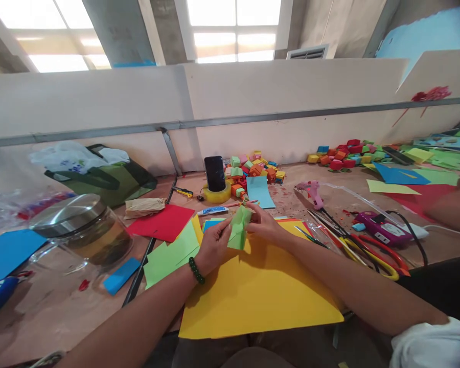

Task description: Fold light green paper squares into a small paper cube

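While the left hand [213, 243] pinched a folded green paper [238, 231] between thumb and fingers, the right hand [267, 225], fingers curled, held its right edge. The paper was above a yellow sheet [264, 291]; beyond it were an upright black phone [214, 173], a tape roll [217, 194] and heaped small coloured boxes [257, 169]

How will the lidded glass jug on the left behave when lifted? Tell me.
The glass jug is probably fairly heavy, since amber liquid seems to fill much of it. That liquid may slosh if tilted, and the clear glass could crack if knocked.
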`<state>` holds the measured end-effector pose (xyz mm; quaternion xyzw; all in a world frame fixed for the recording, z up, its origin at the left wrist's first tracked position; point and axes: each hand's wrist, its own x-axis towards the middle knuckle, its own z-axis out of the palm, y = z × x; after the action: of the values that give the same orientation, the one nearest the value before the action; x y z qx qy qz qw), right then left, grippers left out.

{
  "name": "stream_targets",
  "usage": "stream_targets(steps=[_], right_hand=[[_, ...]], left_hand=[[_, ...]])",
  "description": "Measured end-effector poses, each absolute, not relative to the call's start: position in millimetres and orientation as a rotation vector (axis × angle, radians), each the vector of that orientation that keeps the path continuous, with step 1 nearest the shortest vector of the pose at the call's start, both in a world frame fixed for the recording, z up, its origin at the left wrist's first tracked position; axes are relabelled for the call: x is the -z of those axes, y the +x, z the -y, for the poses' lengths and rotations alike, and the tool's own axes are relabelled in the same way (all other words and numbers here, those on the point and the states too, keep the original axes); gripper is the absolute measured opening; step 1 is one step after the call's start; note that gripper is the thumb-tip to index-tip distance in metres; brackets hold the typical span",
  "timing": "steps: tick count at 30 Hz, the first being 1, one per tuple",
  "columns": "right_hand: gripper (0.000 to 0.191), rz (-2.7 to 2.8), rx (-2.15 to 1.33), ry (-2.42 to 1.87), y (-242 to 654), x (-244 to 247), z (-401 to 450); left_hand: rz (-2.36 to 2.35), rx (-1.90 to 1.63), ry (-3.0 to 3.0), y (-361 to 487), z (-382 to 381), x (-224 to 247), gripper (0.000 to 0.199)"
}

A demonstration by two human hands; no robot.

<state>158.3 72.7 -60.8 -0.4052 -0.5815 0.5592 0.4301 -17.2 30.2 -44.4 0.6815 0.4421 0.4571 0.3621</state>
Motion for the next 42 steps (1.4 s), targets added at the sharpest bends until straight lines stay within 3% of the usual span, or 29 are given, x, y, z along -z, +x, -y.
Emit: stream_targets(steps=[9,15,25,42], right_hand=[[0.069,1.403,-1.42,-0.71,167,53,-72],[0.023,1.598,-1.445,-0.948,170,53,-74],[0.034,1.534,-1.318,-0.815,169,51,-72],[0.02,1.356,-1.857,-0.734,183,40,-70]], left_hand=[[-1.104,-1.068,1.403,-23,-39,51,0.036],[-1.068,-1.099,1.322,-25,-38,44,0.045],[-0.95,-1.008,1.159,-31,-37,45,0.045],[-0.877,-0.873,0.989,-36,-35,28,0.037]])
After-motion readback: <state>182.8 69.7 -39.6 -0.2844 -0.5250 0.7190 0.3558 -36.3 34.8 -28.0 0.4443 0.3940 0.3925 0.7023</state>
